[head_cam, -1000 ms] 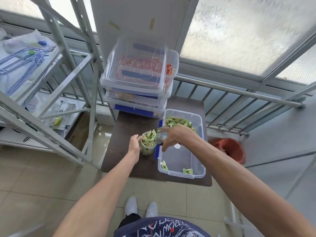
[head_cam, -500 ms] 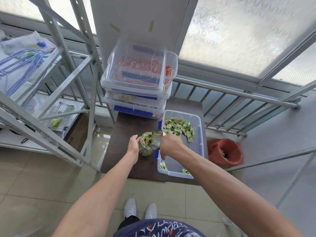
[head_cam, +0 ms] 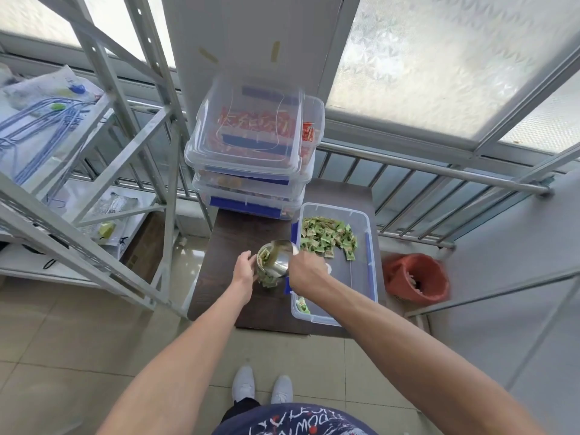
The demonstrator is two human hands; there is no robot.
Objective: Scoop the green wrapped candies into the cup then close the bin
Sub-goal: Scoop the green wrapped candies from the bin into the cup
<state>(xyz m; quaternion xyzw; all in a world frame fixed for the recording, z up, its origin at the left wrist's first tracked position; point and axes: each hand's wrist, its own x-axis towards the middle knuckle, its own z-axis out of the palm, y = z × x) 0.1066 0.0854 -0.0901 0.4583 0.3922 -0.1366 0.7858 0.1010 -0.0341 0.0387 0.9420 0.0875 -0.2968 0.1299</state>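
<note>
A clear cup [head_cam: 266, 276] holding green wrapped candies stands on the dark table [head_cam: 238, 233]. My left hand [head_cam: 245, 267] grips the cup's left side. My right hand [head_cam: 306, 270] holds a metal scoop [head_cam: 281, 257], tipped mouth-down over the cup's rim. To the right sits the open clear bin [head_cam: 365, 277] with blue latches. A pile of green candies [head_cam: 326, 236] lies at its far end, and a few lie at the near end [head_cam: 303, 304]. No lid for this bin is visible.
Stacked lidded clear bins [head_cam: 251, 152] with red and orange packets stand at the table's back. A metal shelving rack [head_cam: 94, 171] fills the left. An orange bucket [head_cam: 416, 279] sits on the floor to the right, below a railing [head_cam: 439, 171]. My shoes [head_cam: 262, 389] stand below the table's near edge.
My right hand has swung the scoop from above the bin over to the cup and tipped it further down. The left hand has stayed on the cup.
</note>
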